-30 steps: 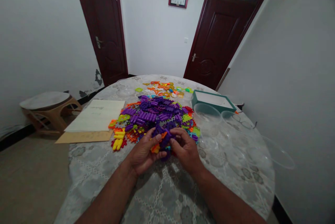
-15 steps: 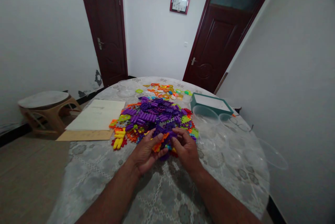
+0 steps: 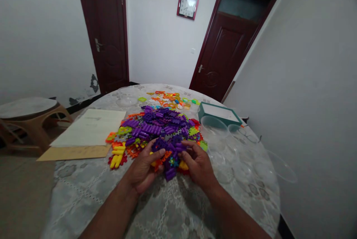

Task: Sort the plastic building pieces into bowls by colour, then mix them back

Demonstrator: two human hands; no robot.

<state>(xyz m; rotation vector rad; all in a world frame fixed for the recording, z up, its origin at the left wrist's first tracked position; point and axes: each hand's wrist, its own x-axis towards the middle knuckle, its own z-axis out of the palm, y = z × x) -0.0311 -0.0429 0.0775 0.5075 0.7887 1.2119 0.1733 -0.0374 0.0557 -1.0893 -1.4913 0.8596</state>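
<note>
My left hand [image 3: 145, 169] is closed at the near edge of a heap of plastic building pieces. Its thumb presses an orange toothed building piece [image 3: 163, 160], with yellow showing beside it. Opposite it, my right hand [image 3: 198, 162] pinches a purple building piece [image 3: 178, 147] between thumb and fingers. Whether the orange and purple pieces are joined is hard to make out. Behind and below the hands spreads the heap [image 3: 156, 129], mostly purple on top, with orange, green, grey and red pieces around its sides. Yellow pieces [image 3: 117, 155] lie at its left end.
Smaller orange, white and green pieces [image 3: 170, 100] are scattered at the far side of the table [image 3: 92, 194]. Pale sheets [image 3: 89, 127] lie on a brown board [image 3: 74, 152] at left. A green-edged box [image 3: 220, 114] and clear plastic tubs [image 3: 213, 127] stand at right.
The view has shifted a little, so the table sits lower and further left. My hands are slightly further apart, and more of the purple piece shows between them.
</note>
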